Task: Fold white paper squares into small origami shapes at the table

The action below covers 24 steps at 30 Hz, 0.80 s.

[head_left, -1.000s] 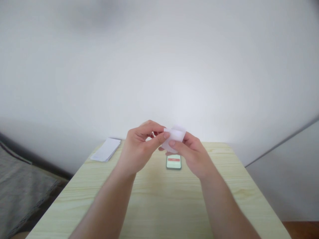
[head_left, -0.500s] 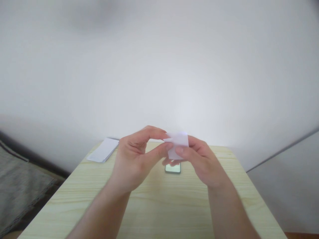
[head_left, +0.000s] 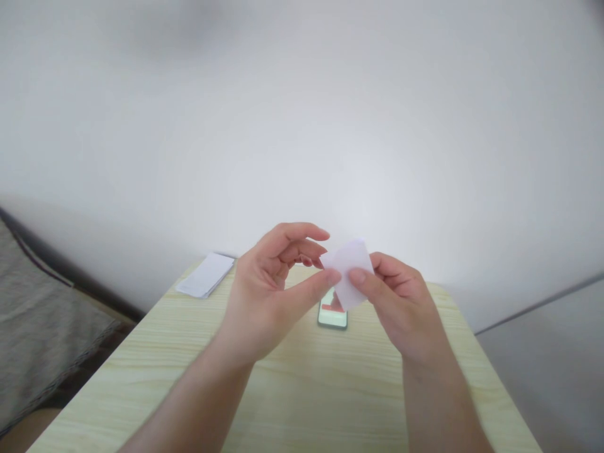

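The small slip of white paper (head_left: 349,277) is up in the air at the middle of the frame, tilted so one corner points up and one down. My right hand (head_left: 401,305) is grasping it: the thumb presses on the near face at the slip's right side, with the fingers folded behind it. My left hand (head_left: 268,296) comes in from the other side. Its thumb tip lies against the slip's lower left edge, the forefinger is stretched out above and clear of the paper, and the other fingertips curl in just at the left corner. I cannot tell whether that hand is pinching the slip or only touching it.

Directly under the slip, and partly hidden by it and by my thumbs, a smartphone (head_left: 333,314) lies flat on the counter (head_left: 302,390) with its screen lit, pale green with a red bar across it. Well apart, toward the far left corner of the counter, a thin stack of white sheets (head_left: 206,275) lies at a slant, its edges squared up.

The slip is thin, matte and slightly translucent at its lower tip. The counter is pale yellow wood with fine lengthwise grain, smooth and rectangular.

A plain white wall (head_left: 302,126) fills the upper part of the frame. At the left edge there is grey woven fabric (head_left: 38,327), lower than the counter.
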Each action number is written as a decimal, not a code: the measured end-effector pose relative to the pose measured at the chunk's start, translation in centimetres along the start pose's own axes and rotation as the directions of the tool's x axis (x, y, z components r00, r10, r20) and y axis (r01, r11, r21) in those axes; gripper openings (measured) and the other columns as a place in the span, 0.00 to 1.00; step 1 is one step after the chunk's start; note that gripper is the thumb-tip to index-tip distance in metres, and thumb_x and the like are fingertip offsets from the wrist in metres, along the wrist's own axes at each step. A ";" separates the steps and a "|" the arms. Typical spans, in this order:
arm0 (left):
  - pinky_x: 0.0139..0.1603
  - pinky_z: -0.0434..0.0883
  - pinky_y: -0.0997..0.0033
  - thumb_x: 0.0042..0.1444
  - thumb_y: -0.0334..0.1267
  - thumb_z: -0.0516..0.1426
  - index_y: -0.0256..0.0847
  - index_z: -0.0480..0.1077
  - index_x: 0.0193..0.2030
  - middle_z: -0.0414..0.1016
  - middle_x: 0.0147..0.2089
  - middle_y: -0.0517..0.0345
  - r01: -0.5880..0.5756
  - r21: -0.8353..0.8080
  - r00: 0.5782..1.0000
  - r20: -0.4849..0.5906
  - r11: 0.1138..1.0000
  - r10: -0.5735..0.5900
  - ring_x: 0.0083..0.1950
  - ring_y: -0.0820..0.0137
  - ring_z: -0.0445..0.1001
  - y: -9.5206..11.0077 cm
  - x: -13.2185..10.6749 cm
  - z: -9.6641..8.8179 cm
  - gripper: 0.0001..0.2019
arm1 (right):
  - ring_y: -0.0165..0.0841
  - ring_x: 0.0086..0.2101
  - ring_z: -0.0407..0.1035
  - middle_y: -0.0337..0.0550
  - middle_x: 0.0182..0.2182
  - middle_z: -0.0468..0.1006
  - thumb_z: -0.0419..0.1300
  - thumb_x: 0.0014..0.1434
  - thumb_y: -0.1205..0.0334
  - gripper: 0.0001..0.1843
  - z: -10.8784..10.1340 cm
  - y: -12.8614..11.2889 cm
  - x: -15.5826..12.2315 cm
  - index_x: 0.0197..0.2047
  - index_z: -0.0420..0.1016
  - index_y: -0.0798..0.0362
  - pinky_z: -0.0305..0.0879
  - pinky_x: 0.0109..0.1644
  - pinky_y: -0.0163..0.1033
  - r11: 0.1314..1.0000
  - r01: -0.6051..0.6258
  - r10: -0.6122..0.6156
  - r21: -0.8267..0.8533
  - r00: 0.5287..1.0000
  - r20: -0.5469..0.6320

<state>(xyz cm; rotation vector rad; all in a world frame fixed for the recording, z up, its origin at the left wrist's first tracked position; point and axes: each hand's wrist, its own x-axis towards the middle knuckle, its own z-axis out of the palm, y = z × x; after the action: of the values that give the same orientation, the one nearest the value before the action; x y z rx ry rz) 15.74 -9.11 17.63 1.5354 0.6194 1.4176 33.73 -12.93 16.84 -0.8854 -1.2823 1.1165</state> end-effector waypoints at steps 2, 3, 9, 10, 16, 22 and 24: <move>0.46 0.75 0.64 0.55 0.35 0.69 0.42 0.76 0.47 0.80 0.40 0.55 0.032 0.049 0.999 -0.001 0.998 -0.032 0.43 0.65 0.78 0.0 0.0 -0.2 0.13 | 0.33 0.31 0.78 0.42 0.30 0.84 0.65 0.66 0.56 0.09 0.0 0.1 0.0 0.38 0.80 0.52 0.74 0.34 0.37 1.000 -0.007 0.007 0.009 1.000 0.003; 0.45 0.75 0.63 0.56 0.37 0.68 0.42 0.77 0.45 0.79 0.39 0.54 0.055 0.079 0.998 0.002 0.995 -0.056 0.42 0.65 0.78 0.0 0.0 -0.3 0.10 | 0.33 0.31 0.79 0.42 0.30 0.84 0.65 0.66 0.56 0.09 0.0 0.2 0.0 0.39 0.80 0.52 0.74 0.34 0.37 1.000 -0.011 0.011 0.009 1.000 0.003; 0.43 0.76 0.61 0.60 0.41 0.66 0.40 0.79 0.38 0.79 0.34 0.55 0.103 0.153 0.994 0.023 0.983 -0.108 0.38 0.65 0.78 0.4 -0.2 -0.4 0.07 | 0.34 0.31 0.79 0.43 0.30 0.84 0.66 0.66 0.56 0.08 0.1 0.2 0.0 0.39 0.80 0.52 0.75 0.34 0.38 1.000 -0.010 0.010 0.023 1.000 0.011; 0.42 0.76 0.61 0.60 0.40 0.66 0.40 0.79 0.39 0.79 0.34 0.56 0.101 0.147 0.994 0.024 0.984 -0.105 0.37 0.65 0.78 0.4 -0.2 -0.3 0.06 | 0.34 0.31 0.79 0.43 0.30 0.84 0.66 0.66 0.56 0.08 0.1 0.2 0.0 0.39 0.80 0.52 0.75 0.34 0.38 0.999 -0.011 0.011 0.030 1.000 0.011; 0.40 0.77 0.63 0.60 0.39 0.66 0.40 0.79 0.40 0.82 0.34 0.56 0.109 0.099 0.993 0.025 0.989 -0.112 0.36 0.65 0.80 0.3 0.0 -0.1 0.06 | 0.34 0.32 0.79 0.43 0.31 0.85 0.66 0.66 0.57 0.07 0.1 0.2 -0.1 0.40 0.80 0.52 0.75 0.35 0.38 0.999 -0.027 0.026 0.034 1.000 0.009; 0.39 0.76 0.67 0.60 0.39 0.66 0.40 0.79 0.40 0.82 0.35 0.57 0.120 0.111 0.992 0.024 0.987 -0.124 0.37 0.67 0.79 0.5 -0.1 -0.3 0.05 | 0.34 0.31 0.79 0.42 0.31 0.84 0.67 0.65 0.56 0.08 0.1 0.3 -0.2 0.40 0.81 0.51 0.75 0.36 0.38 0.998 -0.032 0.032 0.047 0.999 0.010; 0.37 0.75 0.70 0.60 0.39 0.65 0.41 0.79 0.39 0.82 0.36 0.57 0.127 0.148 0.990 0.051 0.981 -0.135 0.36 0.69 0.78 0.6 -0.1 -0.4 0.04 | 0.32 0.31 0.76 0.41 0.31 0.83 0.67 0.64 0.55 0.08 0.1 0.3 -0.1 0.41 0.82 0.50 0.73 0.34 0.36 0.999 -0.024 0.025 0.029 0.999 -0.030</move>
<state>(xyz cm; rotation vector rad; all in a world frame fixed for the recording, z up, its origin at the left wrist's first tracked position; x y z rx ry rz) 15.22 -9.33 18.08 1.6135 0.7864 1.2451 33.63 -12.99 16.51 -0.8959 -1.2310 1.1338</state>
